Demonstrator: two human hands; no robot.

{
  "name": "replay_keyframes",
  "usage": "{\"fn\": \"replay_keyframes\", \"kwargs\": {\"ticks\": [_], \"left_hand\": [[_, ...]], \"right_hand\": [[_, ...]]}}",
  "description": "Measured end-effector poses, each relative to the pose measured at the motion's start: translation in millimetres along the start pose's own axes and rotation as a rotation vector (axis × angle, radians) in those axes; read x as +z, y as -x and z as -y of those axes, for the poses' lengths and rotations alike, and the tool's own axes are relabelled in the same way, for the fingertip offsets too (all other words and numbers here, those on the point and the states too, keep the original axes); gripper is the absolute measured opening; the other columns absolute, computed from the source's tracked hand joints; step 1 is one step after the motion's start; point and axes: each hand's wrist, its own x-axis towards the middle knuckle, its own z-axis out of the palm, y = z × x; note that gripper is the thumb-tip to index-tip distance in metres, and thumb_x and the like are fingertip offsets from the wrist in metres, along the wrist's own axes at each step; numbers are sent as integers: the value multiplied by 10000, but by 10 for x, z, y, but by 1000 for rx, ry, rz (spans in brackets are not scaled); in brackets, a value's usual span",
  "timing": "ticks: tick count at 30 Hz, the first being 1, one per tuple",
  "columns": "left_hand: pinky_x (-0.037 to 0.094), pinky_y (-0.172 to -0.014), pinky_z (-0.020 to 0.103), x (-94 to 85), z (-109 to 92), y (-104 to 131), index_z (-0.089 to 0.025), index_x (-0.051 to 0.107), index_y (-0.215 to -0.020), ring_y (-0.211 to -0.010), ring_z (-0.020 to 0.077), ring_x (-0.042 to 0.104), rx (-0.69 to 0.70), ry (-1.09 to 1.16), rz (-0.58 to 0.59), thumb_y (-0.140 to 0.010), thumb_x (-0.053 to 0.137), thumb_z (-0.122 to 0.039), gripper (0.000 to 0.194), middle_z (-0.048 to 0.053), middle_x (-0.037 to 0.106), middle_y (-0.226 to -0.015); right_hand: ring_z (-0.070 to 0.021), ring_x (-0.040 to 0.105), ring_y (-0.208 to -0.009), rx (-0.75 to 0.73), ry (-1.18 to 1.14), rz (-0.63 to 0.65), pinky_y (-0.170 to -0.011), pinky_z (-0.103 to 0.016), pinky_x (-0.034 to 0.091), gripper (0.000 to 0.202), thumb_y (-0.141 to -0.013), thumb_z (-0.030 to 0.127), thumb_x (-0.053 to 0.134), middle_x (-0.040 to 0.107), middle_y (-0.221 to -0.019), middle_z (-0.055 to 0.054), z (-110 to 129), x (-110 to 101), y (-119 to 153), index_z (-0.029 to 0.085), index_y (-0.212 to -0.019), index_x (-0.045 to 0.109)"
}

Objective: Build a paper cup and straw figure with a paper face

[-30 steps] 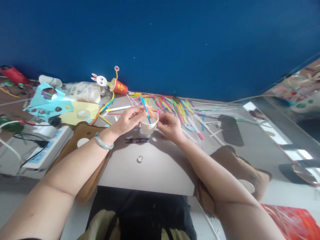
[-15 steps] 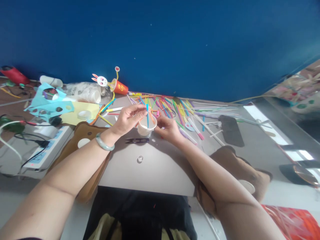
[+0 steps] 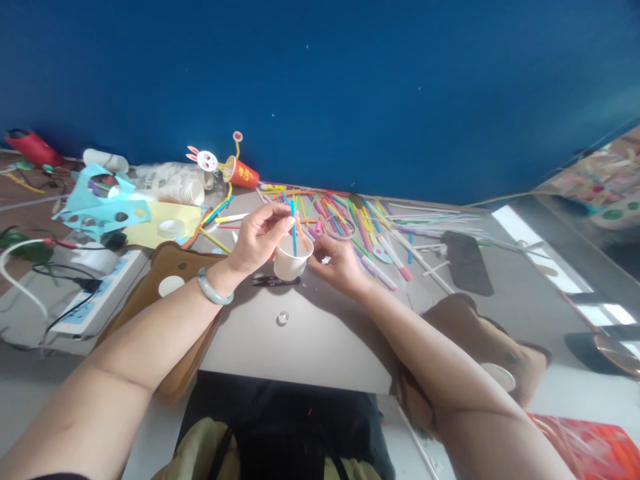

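Observation:
A white paper cup (image 3: 290, 268) is between my hands, with blue and orange pipe cleaners standing in it. My left hand (image 3: 261, 239) pinches the blue pipe cleaner (image 3: 294, 230) between thumb and fingers, above the cup's left rim. The orange pipe cleaner (image 3: 302, 232) leans to the right of it. At the cup's right side, my right hand (image 3: 340, 263) is closed, with its fingertips at the cup wall; some of its fingers are hidden. Just behind the cup's base, dark thread snips (image 3: 267, 281) lie on the table. A small clear round piece (image 3: 283, 319) sits nearer me.
Many coloured pipe cleaners (image 3: 360, 223) cover the back of the table. An orange rabbit cup (image 3: 245, 174) stands by the blue wall. Stacked paper cups (image 3: 187, 192) and a power strip (image 3: 95, 303) are left; a dark phone-like slab (image 3: 467, 263) and brown cushion (image 3: 470, 333) are right.
The cup has shifted slightly toward me and now covers part of the thread snips. Both hands keep nearly the same pose. The whole view has moved a little.

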Motion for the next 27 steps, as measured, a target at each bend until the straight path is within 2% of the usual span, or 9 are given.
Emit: {"fn": "replay_keyframes", "kwargs": {"ticks": [3,7,17,21,23,27], "left_hand": [[541,-609,210,-1,-5,-9,-179,684,-899,-635,100,662,-22,22,-12,-851,738,-393,226,3,704,-771],[546,-604,217,-13,-14,-26,-177,694,-897,-649,111,672,-63,54,37,-825,764,-400,244,9,708,-769],[554,-633,230,-17,-35,-11,-195,692,-928,-696,122,673,-16,31,68,-846,745,-413,239,23,700,-806],[561,-696,224,-27,-21,-19,-195,662,-953,-744,114,680,-37,74,122,-864,723,-419,249,19,700,-860],[563,-708,229,-26,-17,-18,-197,660,-958,-751,117,684,-42,77,142,-872,716,-413,240,19,701,-861],[554,-724,228,5,-18,2,-203,682,-941,-780,118,678,-17,43,157,-871,723,-383,197,20,697,-880]], "right_hand": [[-96,510,-544,-1,12,8,-543,-220,399,146,-797,225,603,592,-611,26,5,5,1,206,-698,497],[-95,504,-545,14,31,5,-543,-221,398,147,-790,242,604,591,-608,26,-33,0,-3,208,-697,496],[-92,489,-539,40,46,-9,-533,-225,397,171,-782,268,617,571,-598,28,-41,15,-2,207,-685,491],[-103,544,-582,7,10,94,-578,-238,444,78,-750,234,638,606,-655,16,-31,-67,-22,195,-747,569],[-104,546,-586,17,-28,127,-574,-243,448,112,-733,254,680,621,-690,8,-6,-138,-42,189,-795,613],[-89,494,-542,85,-161,-41,-517,-241,403,235,-778,390,740,617,-693,11,82,-206,-67,193,-839,626]]}}
